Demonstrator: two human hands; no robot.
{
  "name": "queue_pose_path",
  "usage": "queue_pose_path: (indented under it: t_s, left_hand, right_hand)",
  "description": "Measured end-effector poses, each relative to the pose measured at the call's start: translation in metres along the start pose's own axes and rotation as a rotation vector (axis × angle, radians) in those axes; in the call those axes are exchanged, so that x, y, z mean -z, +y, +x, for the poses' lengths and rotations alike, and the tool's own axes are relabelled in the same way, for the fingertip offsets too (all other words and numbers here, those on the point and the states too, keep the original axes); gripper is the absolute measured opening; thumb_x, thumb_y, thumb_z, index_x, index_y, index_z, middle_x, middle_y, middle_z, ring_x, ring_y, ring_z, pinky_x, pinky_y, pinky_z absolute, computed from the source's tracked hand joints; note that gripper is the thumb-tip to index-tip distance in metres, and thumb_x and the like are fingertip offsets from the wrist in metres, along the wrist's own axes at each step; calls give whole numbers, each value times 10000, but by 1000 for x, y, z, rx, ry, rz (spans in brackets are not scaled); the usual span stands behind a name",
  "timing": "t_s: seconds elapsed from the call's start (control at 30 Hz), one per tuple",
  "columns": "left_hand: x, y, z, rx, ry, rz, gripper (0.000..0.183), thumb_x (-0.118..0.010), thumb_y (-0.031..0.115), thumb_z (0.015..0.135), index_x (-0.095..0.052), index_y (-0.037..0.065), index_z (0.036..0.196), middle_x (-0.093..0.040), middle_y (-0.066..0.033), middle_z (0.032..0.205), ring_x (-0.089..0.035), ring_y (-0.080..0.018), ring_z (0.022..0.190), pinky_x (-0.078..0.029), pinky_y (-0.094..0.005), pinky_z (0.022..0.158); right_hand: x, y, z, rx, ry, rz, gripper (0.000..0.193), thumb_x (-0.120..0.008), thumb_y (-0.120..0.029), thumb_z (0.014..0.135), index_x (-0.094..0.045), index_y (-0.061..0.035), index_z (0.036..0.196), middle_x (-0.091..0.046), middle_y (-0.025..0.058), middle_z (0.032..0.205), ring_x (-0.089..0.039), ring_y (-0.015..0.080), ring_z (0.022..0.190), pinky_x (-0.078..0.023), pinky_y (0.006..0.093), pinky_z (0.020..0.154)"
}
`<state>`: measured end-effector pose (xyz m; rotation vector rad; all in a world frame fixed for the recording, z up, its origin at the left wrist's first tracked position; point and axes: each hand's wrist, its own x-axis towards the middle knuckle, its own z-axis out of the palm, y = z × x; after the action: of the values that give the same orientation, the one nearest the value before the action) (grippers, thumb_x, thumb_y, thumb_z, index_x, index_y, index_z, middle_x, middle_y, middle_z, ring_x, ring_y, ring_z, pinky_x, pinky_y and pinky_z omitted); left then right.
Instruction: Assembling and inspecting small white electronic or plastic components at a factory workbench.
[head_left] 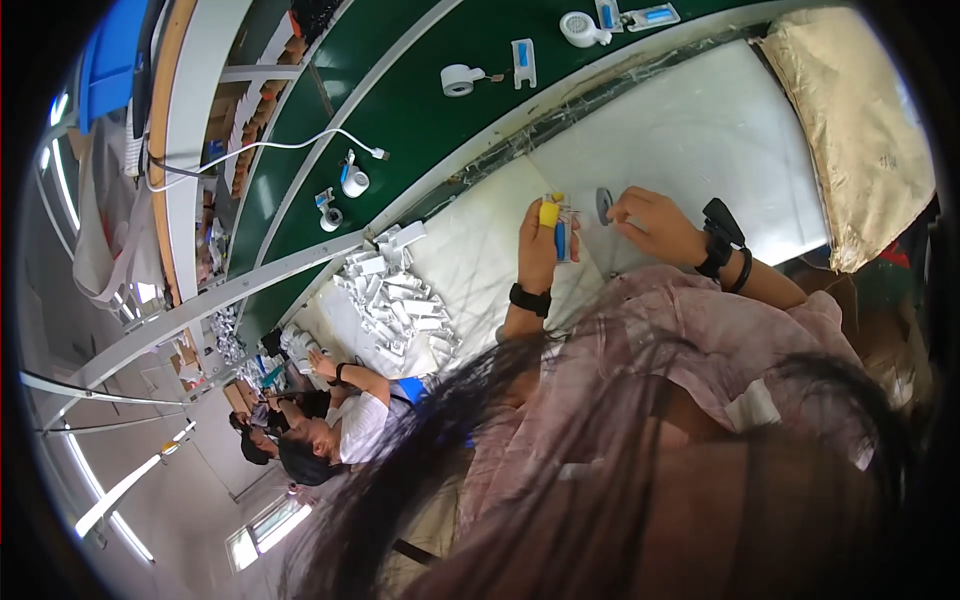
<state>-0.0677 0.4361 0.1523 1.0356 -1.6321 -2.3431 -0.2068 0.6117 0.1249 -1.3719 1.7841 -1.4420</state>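
My left hand (pixel 537 248) is closed round a small white plastic housing with a blue cylindrical cell (pixel 561 241) in it. A yellow piece (pixel 549 214) sits at the top of this part, by my thumb. To the right, my right hand (pixel 655 225) has its fingers drawn together at a small grey disc (pixel 604 205), which it seems to pinch at the edge. The disc stands a little apart from the housing. Both hands are above the pale worktop (pixel 680 130), and each wrist wears a black band.
A heap of white plastic parts (pixel 395 305) lies left on the worktop. Beyond a raised edge, a green conveyor belt (pixel 400 130) carries round white devices (pixel 462 80) and a white cable (pixel 300 140). Brown wrapping (pixel 850 130) covers the right end. A co-worker (pixel 345 425) sits at left.
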Motion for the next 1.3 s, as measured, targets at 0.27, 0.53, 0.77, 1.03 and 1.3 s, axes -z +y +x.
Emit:
queue_pose_path:
  t_s: [0.27,0.53,0.77,1.03,1.3]
  left_hand:
    - [132,34,110,-160,276,-89,362,-379,362,979,-515,43,1085,-623,-110,835,-622,-208,582,-529,-327,458]
    - [204,52,203,-100,601,-353,349,-453,261,947,-512,13,1185,-621,-110,930,-615,-257,853,-537,-436,743]
    - [154,-26,171,-245,685,-269,255,-511,121,924,-570,24,1152,-603,-79,1052,-567,-169,893,-475,-291,762]
    - [93,-52,122,-6,210,-441,223,-445,118,977,-560,28,1146,-644,-92,1019,-662,-211,880,-546,-333,772]
    - [78,-52,131,23,184,-407,243,-446,96,966,-524,25,1185,-610,-120,1099,-640,-227,942,-528,-341,833]
  right_hand:
    - [16,54,74,-87,17,-54,175,-611,-28,831,-579,-57,1000,-577,115,915,-604,305,801,-498,381,689]
    - [17,147,231,177,-57,-848,489,-599,-1,726,-528,-72,1205,-505,101,1249,-471,302,1178,-430,405,934]
    - [3,191,297,267,-399,-1056,518,-650,-141,816,-492,-92,1307,-471,90,1332,-381,260,1300,-298,402,1083]
    - [-26,137,299,-188,-505,-881,399,-681,-334,797,-567,-51,1053,-591,113,1015,-571,312,1026,-473,445,829]
    - [-46,137,272,-353,-374,-640,399,-694,-323,706,-598,-32,962,-658,158,883,-645,339,823,-509,435,680]
